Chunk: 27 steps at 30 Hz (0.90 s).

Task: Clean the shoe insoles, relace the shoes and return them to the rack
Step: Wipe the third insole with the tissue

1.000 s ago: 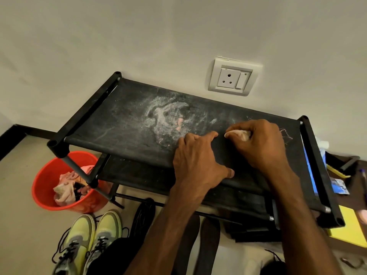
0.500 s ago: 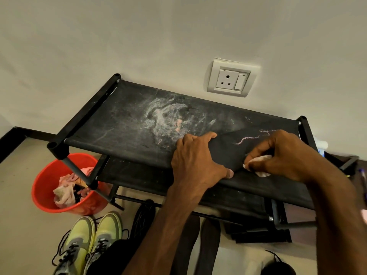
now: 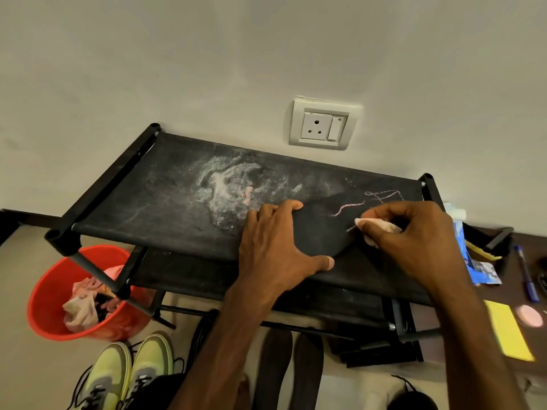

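A black fabric shoe rack stands against the wall, its top shelf smeared with white and pink dust. My left hand presses flat on the shelf's front middle, thumb over the front edge. My right hand grips a small pale cloth and holds it against the shelf's right part, beside a thin pink thread. A pair of yellow-green shoes stands on the floor at the lower left. Two dark insoles lie on the floor below the rack.
A red bucket with crumpled rags sits under the rack's left corner. A wall socket is above the rack. To the right, a dark surface carries a yellow pad, a blue pen and a pink disc.
My right hand with the cloth swept from the shelf's rear middle toward the front right, then shifted back slightly. A pink thread on the shelf came into view. The left hand stayed put.
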Each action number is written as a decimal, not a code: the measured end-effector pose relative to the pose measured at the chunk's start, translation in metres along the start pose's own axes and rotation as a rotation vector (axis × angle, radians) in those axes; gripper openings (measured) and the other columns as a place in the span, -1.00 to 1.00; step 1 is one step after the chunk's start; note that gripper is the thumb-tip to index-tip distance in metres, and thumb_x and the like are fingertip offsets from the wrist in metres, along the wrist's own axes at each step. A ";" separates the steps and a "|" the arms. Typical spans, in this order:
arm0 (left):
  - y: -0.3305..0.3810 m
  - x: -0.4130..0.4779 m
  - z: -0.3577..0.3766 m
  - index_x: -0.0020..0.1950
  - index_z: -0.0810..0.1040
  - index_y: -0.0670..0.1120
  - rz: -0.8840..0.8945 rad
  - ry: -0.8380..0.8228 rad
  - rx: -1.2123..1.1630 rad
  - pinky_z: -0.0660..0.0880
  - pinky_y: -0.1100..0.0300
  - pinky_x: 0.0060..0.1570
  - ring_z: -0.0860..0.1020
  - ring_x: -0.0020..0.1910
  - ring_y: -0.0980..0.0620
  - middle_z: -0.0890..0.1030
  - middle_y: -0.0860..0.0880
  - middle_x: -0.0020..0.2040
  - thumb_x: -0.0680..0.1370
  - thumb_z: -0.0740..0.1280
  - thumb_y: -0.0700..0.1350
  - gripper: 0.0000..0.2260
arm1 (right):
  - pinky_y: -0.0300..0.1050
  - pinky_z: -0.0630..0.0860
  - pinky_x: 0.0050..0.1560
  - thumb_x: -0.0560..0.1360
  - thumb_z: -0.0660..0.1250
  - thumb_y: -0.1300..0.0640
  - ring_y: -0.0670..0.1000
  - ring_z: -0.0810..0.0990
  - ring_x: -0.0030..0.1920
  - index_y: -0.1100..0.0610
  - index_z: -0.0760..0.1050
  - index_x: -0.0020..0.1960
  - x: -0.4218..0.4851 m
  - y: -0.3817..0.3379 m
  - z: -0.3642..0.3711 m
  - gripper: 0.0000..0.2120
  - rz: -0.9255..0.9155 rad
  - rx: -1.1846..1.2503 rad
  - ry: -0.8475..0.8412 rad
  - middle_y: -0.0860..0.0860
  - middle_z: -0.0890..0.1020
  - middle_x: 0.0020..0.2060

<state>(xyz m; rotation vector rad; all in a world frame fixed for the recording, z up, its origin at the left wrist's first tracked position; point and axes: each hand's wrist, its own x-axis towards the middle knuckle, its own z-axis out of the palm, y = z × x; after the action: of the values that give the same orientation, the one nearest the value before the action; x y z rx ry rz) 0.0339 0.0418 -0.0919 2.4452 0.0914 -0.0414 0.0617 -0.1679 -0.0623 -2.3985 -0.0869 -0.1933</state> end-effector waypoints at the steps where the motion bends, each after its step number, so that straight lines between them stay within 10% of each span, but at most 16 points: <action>1: 0.000 0.000 0.001 0.48 0.28 0.17 0.006 0.005 0.006 0.35 0.09 0.31 0.29 0.36 0.01 0.38 0.08 0.37 0.22 0.58 0.34 -0.08 | -0.22 0.61 -0.15 0.47 0.55 0.02 -0.29 0.64 -0.24 -0.09 0.68 -0.17 -0.002 -0.002 0.006 -0.93 0.006 0.037 0.040 -0.19 0.68 -0.33; 27: 0.003 -0.001 0.018 0.31 0.30 0.09 0.133 0.140 -0.172 0.48 0.08 0.22 0.47 0.24 0.09 0.49 0.12 0.25 0.21 0.66 0.15 -0.19 | -0.11 0.65 -0.14 0.44 0.52 0.05 -0.22 0.67 -0.24 -0.03 0.73 -0.11 -0.019 0.011 0.039 -0.97 -0.013 0.027 0.164 -0.19 0.70 -0.29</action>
<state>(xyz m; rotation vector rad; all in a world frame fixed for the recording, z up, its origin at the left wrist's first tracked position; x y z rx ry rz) 0.0330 0.0284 -0.1036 2.2743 -0.0056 0.1889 0.0483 -0.1501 -0.1014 -2.3462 -0.0289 -0.3907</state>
